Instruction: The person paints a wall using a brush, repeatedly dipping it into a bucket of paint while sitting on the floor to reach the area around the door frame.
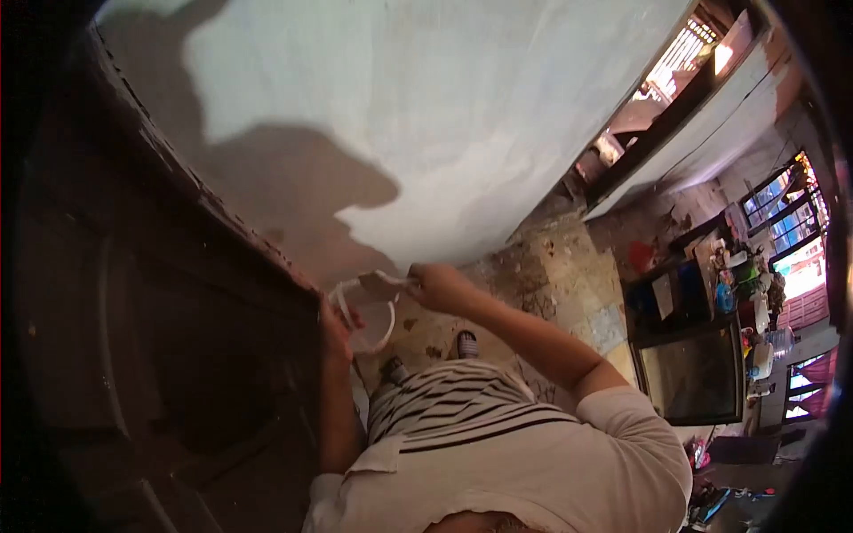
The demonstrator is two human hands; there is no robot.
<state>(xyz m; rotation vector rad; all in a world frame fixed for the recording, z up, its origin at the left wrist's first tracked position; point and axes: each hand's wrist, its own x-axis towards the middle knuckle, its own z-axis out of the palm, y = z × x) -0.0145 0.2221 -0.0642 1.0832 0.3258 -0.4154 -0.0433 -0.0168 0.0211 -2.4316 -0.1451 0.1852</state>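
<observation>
Shirt (515, 453), outstretched right hand (437, 289) beside bucket (374, 330)

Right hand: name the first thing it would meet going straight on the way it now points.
Probably the pale container held in the left hand; the flat tool in the right hand leads, near the container's rim. Depth is unclear, so it might pass above instead.

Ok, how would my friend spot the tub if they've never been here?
Start at the big pale wall and go down toward its lower edge, beside the dark brown panel. There the left hand holds the tub. It's round and whitish with a pale rim, unlike the flat tool in the right hand.
</observation>
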